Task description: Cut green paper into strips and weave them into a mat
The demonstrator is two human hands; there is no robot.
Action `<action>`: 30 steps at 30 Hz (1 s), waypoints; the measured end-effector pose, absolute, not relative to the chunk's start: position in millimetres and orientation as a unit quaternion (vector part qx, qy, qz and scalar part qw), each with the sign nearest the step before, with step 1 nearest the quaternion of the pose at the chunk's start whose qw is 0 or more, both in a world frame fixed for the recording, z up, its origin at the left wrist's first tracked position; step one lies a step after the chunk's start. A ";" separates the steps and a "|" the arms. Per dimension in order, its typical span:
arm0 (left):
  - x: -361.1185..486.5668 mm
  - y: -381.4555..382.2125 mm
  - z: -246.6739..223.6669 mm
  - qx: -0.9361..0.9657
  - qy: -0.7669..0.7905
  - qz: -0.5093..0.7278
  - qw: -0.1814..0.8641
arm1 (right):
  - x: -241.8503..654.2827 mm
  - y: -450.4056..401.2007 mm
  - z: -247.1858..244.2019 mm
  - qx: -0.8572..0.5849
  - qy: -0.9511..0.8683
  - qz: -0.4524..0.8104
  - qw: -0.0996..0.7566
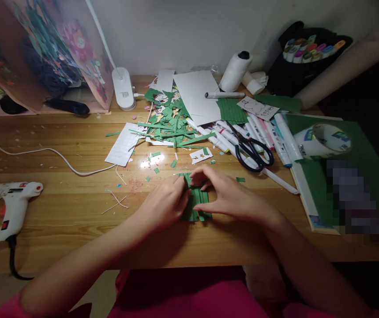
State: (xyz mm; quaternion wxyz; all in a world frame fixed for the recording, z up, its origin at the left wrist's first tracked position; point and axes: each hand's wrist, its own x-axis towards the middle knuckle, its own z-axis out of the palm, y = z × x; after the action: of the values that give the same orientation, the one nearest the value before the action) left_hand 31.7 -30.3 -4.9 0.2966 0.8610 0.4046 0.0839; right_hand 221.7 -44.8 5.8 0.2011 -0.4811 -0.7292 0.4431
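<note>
Two containers stand at the rear: a pink box, contents dim, and a black case holding markers. Right hand: arched wide. Left hand: curled closed on green slit paper, front centre.

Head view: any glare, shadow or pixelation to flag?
Head view: bright glare spot on the wooden table beyond the hands; head view: soft shadow on their near side; head view: right edge dark, pixelated block covering part of the green board.
</note>
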 end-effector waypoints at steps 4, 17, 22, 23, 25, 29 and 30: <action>31.2 -29.0 -4.7 0.864 0.406 0.077 0.289 | 220.2 -44.0 3.5 -0.459 -0.785 0.382 0.164; 28.9 -28.5 -7.6 0.868 0.394 0.103 0.284 | 220.1 -38.7 2.9 -0.444 -0.788 0.399 0.151; 29.5 -28.5 -6.7 0.867 0.395 0.100 0.285 | 218.5 -37.9 2.6 -0.445 -0.792 0.390 0.151; 29.6 -28.5 -6.0 0.867 0.396 0.100 0.286 | 218.0 -37.5 2.1 -0.444 -0.792 0.389 0.157; 29.8 -28.3 -4.4 0.866 0.397 0.098 0.287 | 217.2 -36.6 0.9 -0.449 -0.789 0.385 0.166; 29.6 -27.9 -2.6 0.868 0.395 0.100 0.284 | 215.9 -35.7 -1.5 -0.467 -0.783 0.368 0.183; 29.4 -27.9 -2.8 0.869 0.394 0.102 0.283 | 215.6 -35.7 -2.0 -0.471 -0.780 0.366 0.189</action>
State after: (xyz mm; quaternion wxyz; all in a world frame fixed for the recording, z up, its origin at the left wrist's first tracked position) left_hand 29.4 -27.9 -2.8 0.2830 0.8685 0.3941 0.1015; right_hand 215.6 -35.7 -2.0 0.1887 -0.4712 -0.7800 0.3661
